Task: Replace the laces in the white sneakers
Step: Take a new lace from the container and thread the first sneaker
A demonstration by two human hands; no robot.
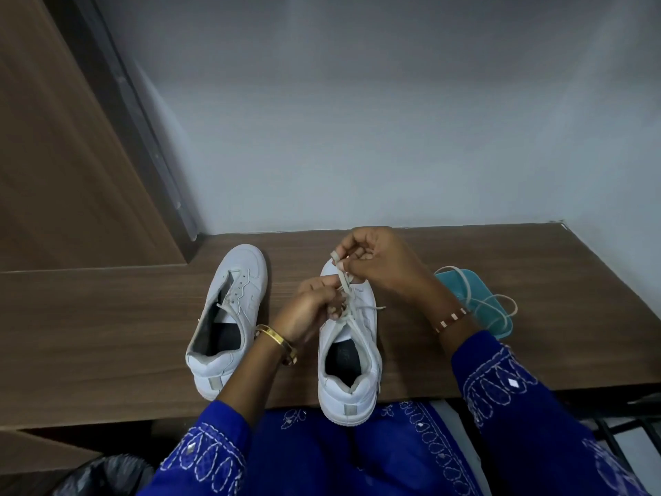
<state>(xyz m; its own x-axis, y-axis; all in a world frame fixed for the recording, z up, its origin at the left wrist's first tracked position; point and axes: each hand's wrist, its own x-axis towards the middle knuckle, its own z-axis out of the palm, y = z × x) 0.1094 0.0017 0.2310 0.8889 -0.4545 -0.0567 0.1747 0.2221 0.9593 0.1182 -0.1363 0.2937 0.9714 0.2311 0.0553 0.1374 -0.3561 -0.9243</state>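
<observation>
Lacing the right-hand sneaker, with the other one waiting.

On the table (500,266), the left sneaker (229,316) is sitting mostly unlaced beside the right sneaker (348,352), which both hands are working over. The right hand (379,259) and left hand (307,313) are each pinching the lace (345,281) in curled fingers; a spare lace (500,309) is lying across a teal tray (475,302). Roughly halfway, by my judgement.

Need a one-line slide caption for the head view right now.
Both hands, left and right, pinch the lace over the right sneaker; left sneaker sits unlaced.
</observation>
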